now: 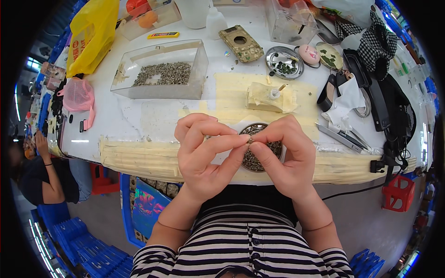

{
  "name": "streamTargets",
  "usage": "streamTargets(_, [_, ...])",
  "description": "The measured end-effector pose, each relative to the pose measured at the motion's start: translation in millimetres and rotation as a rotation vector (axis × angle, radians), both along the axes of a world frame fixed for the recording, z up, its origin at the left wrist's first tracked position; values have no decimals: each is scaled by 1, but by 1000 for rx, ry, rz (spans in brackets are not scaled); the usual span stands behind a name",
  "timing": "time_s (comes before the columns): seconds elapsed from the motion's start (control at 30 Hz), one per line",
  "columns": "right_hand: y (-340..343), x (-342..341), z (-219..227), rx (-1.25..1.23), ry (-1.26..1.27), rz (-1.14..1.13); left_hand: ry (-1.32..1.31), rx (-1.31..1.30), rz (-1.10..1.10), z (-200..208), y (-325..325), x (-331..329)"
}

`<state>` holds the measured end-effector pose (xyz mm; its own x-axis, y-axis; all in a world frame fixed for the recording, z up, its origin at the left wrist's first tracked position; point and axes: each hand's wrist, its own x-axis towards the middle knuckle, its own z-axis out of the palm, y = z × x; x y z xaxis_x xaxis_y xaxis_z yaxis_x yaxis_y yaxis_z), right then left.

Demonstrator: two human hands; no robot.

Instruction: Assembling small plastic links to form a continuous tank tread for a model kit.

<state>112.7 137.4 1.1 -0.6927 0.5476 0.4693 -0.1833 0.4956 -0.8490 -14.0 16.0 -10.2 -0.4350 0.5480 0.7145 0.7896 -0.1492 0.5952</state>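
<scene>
My left hand (201, 153) and my right hand (292, 153) meet over the near edge of the table. The thumb and index finger of each are pinched together on one tiny grey-brown piece (250, 140), too small for its kind to show. Directly beneath the fingertips stands a round dish (254, 124) holding many similar small pieces (253, 163); my hands hide parts of it. Just beyond my right hand, a tape-covered block (264, 103) carries a small white nozzle-like fitting (275, 93).
At the back left stands a clear bin (198, 88) of small grey pieces. A camouflage-patterned box (241, 43), a white bottle (215, 23) and a metal dish (269, 62) with dark green bits lie farther back. Tweezers (340, 137) rest at right. A yellow bag (95, 37) hangs left.
</scene>
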Motion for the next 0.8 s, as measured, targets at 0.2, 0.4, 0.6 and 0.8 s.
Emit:
streamTargets(0.2, [-5,2,5,379,64,-150,28,-21,34,0,2,1])
streamTargets(0.4, [-5,0,0,360,50,-191,19,-6,21,-2,1,0])
streamTargets(0.6, [-3,-2,5,248,-26,-134,177,-121,99,5,-3,7])
streamTargets(0.8, [0,0,4,-1,-23,5,42,-39,-12,2,-1,2])
